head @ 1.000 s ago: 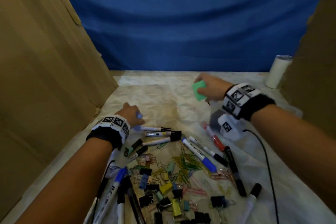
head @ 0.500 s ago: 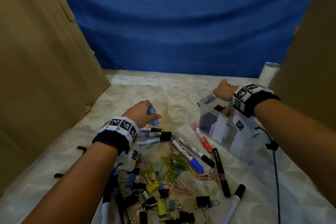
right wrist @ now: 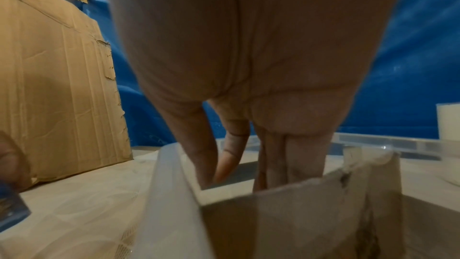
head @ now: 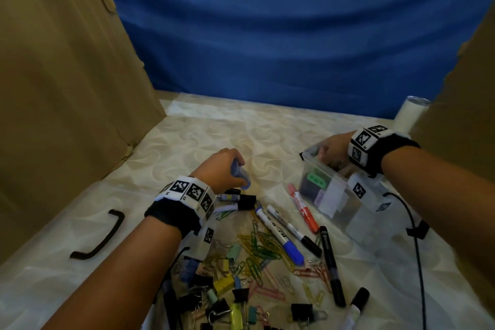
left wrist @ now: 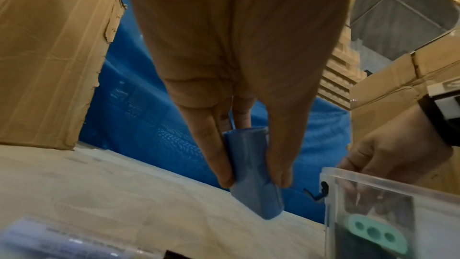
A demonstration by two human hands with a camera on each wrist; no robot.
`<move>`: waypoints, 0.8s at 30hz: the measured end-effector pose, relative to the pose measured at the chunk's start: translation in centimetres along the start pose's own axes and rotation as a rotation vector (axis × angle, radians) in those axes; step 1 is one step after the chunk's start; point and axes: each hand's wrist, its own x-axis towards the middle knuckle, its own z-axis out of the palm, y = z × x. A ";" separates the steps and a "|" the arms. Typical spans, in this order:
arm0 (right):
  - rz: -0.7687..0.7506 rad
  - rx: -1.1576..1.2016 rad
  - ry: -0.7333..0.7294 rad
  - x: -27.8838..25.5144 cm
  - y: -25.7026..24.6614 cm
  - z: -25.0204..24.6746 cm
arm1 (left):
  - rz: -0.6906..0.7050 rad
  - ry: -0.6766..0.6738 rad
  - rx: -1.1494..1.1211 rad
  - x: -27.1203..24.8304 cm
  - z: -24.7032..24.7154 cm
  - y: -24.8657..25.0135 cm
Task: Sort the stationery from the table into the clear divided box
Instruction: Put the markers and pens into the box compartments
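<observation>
Blue cloth backs the table (head: pixel 187 142). Left hand (head: pixel 222 166) pinches a blue sharpener (left wrist: pixel 251 174) near the clear divided box (head: pixel 337 195) — mid-carry, needing a free compartment. Right hand (head: pixel 332 150) reaches inside, fingers straight, holding nothing.

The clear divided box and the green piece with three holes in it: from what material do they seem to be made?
The clear divided box looks like thin hard plastic, glossy: its contents show through the walls, and the rim catches light. The green piece inside looks like matte moulded plastic or rubber, with even colour, rounded edges and no shine; which of the two, the look leaves open.
</observation>
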 end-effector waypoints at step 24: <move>-0.060 0.168 0.261 -4.7 2.6 -4.1 | 0.238 0.155 -0.476 3.1 4.7 14.2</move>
